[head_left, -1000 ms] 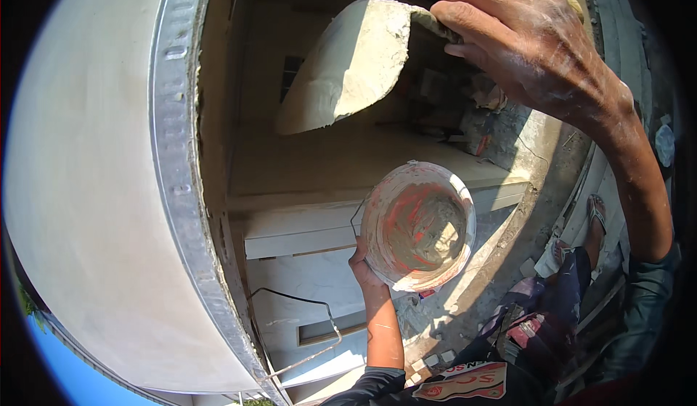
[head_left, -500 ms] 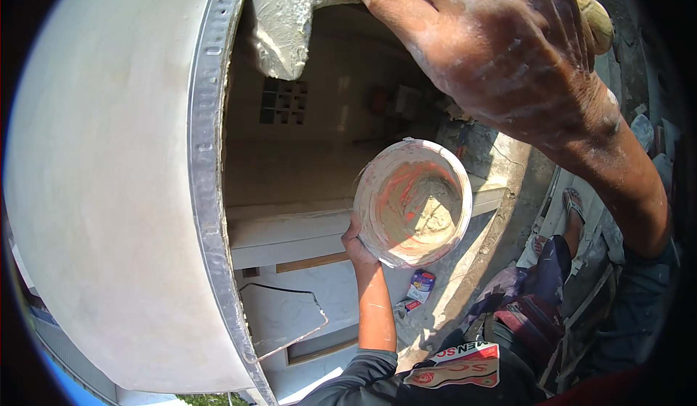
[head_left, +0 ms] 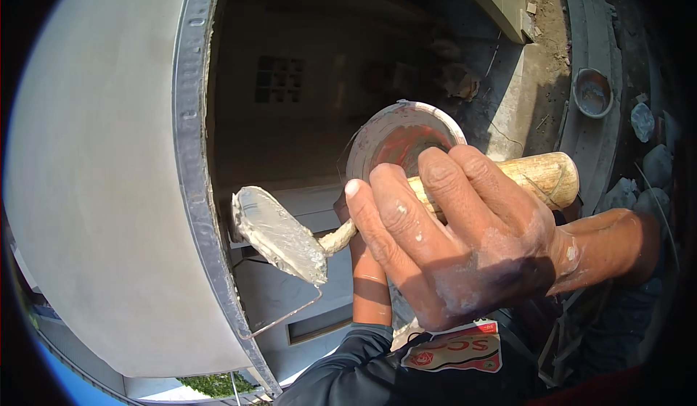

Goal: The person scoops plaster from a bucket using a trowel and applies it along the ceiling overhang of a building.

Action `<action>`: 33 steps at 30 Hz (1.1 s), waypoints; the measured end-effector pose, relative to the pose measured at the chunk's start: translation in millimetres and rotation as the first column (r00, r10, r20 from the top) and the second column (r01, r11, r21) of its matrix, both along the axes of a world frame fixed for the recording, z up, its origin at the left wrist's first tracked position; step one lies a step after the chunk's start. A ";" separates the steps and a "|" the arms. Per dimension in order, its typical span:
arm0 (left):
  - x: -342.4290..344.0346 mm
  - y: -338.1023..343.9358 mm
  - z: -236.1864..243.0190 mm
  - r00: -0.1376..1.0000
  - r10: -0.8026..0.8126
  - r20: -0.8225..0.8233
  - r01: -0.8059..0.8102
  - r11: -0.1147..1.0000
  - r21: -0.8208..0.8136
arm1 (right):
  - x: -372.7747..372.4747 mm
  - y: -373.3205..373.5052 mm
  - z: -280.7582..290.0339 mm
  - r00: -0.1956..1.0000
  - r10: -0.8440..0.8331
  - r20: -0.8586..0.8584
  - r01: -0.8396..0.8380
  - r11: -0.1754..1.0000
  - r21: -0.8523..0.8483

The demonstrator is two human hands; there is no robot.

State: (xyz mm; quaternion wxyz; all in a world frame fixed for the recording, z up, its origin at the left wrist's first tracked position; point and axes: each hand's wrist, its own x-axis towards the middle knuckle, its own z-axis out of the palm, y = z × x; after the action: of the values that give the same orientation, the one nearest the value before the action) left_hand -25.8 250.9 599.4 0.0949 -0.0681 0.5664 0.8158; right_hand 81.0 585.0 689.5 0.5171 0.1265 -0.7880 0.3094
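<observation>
Two hands: both are gripping, the right one passing in front of the left.
Right hand (head_left: 465,239): it is grasping the trowel (head_left: 282,226), its fingers curling around the wooden handle (head_left: 548,177); pale smears are marking its skin.
Left hand (head_left: 340,206): it is holding the bucket (head_left: 370,139) from the lower left; most of its fingers are hiding from view.
Trowel: its blade is pointing left and tilting, carrying paste (head_left: 267,252) along its edges; its tip is sitting just beside the metal strip (head_left: 193,145), and whether the two are touching I cannot tell.
Bucket: it is resting in the left hand, just beyond the right hand's fingers, showing reddish patches inside.
Shirt (head_left: 457,354): dark, with a print, it is showing below the hands.
Strip: grey, it is edging the pale wall (head_left: 94,174), which is filling the left side.
Wire (head_left: 294,309): bent, it is jutting out below the blade.
Far right: a basin (head_left: 593,92) is standing on planks (head_left: 587,21); a clear bag (head_left: 642,121) is lying nearby.
</observation>
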 end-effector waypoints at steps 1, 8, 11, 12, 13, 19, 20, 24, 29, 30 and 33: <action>-0.2 4.2 1.1 1.000 0.005 -0.015 -0.005 1.000 -0.023 | 1.8 4.0 -6.9 0.997 0.060 0.052 -0.062 0.998 0.028; 2.0 -9.3 11.1 0.995 0.068 -0.067 -0.071 0.997 -0.040 | -59.7 11.3 -33.1 0.999 -0.032 0.026 0.029 0.994 0.104; 1.9 -20.9 10.7 0.995 0.100 0.017 -0.102 0.991 0.082 | -75.0 12.5 -30.9 1.000 -0.014 0.015 0.013 0.997 0.078; 0.3 -27.7 7.8 0.994 0.111 0.020 -0.112 0.991 0.077 | -78.2 11.7 -32.0 1.000 -0.010 0.015 0.009 0.997 0.070; -0.7 -32.6 4.6 0.995 0.100 0.007 -0.100 0.993 0.056 | -80.4 11.8 -35.0 1.000 -0.010 0.012 0.009 0.998 0.063; 2.6 -59.9 10.5 0.996 0.068 -0.054 -0.064 0.995 0.080 | -92.6 13.0 -31.4 1.000 0.004 -0.029 -0.003 0.999 0.050; -1.5 -62.8 3.4 0.996 0.065 -0.059 -0.060 0.995 0.085 | -88.6 19.3 -31.8 0.999 -0.023 -0.026 0.024 0.997 0.067; -0.1 -64.4 0.9 0.995 0.096 0.014 -0.097 0.995 0.031 | -96.5 48.1 -59.2 0.995 -0.093 -0.042 0.096 0.991 0.088; 0.7 -57.8 10.5 0.999 0.041 -0.004 -0.041 0.997 0.071 | -82.0 84.6 -42.3 0.980 -0.180 -0.079 0.190 0.972 0.136; -2.7 -61.3 11.0 0.999 0.026 -0.039 -0.025 0.999 0.035 | -83.8 91.3 -38.3 0.978 -0.192 -0.088 0.202 0.970 0.137; -20.4 -34.4 -3.5 0.999 -0.037 -0.029 0.038 0.999 0.005 | -67.0 109.7 -32.7 0.964 -0.259 -0.064 0.266 0.951 0.155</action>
State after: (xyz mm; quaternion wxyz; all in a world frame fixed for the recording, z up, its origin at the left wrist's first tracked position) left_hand -46.2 216.4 595.9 0.1022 -0.0453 0.5667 0.8163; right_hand 14.0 694.7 656.8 0.5587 0.0687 -0.8089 0.1699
